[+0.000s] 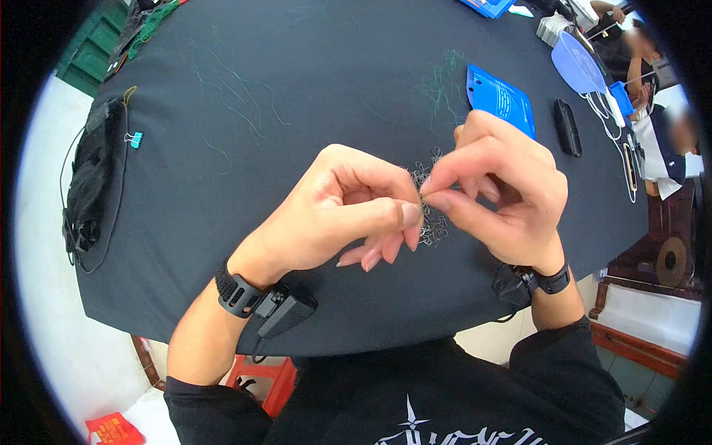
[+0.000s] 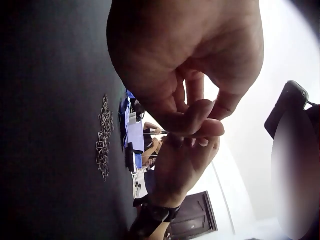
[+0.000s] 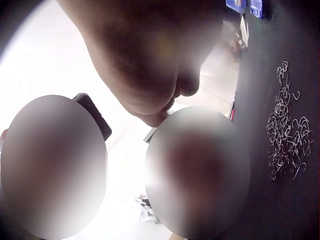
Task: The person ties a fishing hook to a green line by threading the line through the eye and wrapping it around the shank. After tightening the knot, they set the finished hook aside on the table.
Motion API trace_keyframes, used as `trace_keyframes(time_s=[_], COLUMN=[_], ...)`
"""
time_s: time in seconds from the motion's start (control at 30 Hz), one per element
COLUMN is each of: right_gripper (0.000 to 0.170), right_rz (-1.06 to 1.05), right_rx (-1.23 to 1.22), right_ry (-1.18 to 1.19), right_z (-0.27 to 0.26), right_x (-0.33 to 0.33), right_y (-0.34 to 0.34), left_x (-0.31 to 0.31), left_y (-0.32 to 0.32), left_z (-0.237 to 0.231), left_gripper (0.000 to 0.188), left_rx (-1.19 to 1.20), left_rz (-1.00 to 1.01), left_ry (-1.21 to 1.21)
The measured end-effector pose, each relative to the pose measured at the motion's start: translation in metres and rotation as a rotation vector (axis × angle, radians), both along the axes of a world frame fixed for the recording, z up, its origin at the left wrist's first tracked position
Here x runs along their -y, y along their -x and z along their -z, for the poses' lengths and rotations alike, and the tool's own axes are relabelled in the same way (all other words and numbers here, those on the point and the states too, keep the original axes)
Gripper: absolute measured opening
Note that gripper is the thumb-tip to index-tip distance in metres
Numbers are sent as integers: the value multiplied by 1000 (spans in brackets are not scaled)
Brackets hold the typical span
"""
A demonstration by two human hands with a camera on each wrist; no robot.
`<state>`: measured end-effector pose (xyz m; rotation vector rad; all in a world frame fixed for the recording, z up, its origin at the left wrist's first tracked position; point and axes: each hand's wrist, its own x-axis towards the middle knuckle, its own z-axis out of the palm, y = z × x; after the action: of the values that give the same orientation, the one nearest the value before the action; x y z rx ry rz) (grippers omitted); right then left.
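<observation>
The left hand [image 1: 341,211] and right hand [image 1: 512,185] meet at the fingertips above a pile of small metal hooks [image 1: 434,231]. Thumb and index finger are pinched together on each hand, around a tiny dark thing that is too small to identify. In the left wrist view the left hand [image 2: 185,50] touches fingertips with the right hand [image 2: 175,170], and the hooks [image 2: 104,137] lie on the dark cloth off to the left. The right wrist view has the right hand [image 3: 145,65] partly blurred, with loose curved hooks [image 3: 287,132] on the cloth.
Green threads [image 1: 445,81] and thin strands [image 1: 237,81] lie on the black tablecloth [image 1: 185,297]. A blue packet [image 1: 500,100], black case [image 1: 567,127] and blue basket [image 1: 577,63] are at the right. A black bundle [image 1: 96,178] and blue clip [image 1: 133,139] are at the left.
</observation>
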<state>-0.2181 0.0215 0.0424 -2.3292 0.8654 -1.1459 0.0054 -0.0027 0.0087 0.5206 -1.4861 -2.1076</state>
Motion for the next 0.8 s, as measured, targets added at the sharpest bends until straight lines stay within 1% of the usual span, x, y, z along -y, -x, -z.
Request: trace_keyframes(time_s=[0.07, 0.2, 0.3, 0.4, 0.5, 0.6, 0.8], right_gripper=[17, 17, 17, 16, 17, 19, 21], right_rz=[17, 41, 25, -15, -41, -74, -96], right_rx=[5, 11, 40, -11, -11, -17, 26], right_ry=[-20, -87, -85, -100, -136, -70, -28], right_z=[2, 4, 6, 3, -3, -3, -1], right_x=[2, 3, 4, 4, -1, -1, -2], right_y=[0, 0, -3, -1, -5, -4, -4], left_x=[-2, -6, -7, -5, -2, 1, 1], left_y=[0, 1, 0, -2, -4, -6, -5], left_z=[-2, -2, -4, -5, -4, -3, 1], left_gripper=[22, 22, 23, 23, 22, 21, 19], left_rx=[11, -66, -108, -130, -162, -148, -105], left_rz=[19, -30, -74, -98, -122, -127, -138], left_ry=[28, 40, 30, 22, 19, 35, 46])
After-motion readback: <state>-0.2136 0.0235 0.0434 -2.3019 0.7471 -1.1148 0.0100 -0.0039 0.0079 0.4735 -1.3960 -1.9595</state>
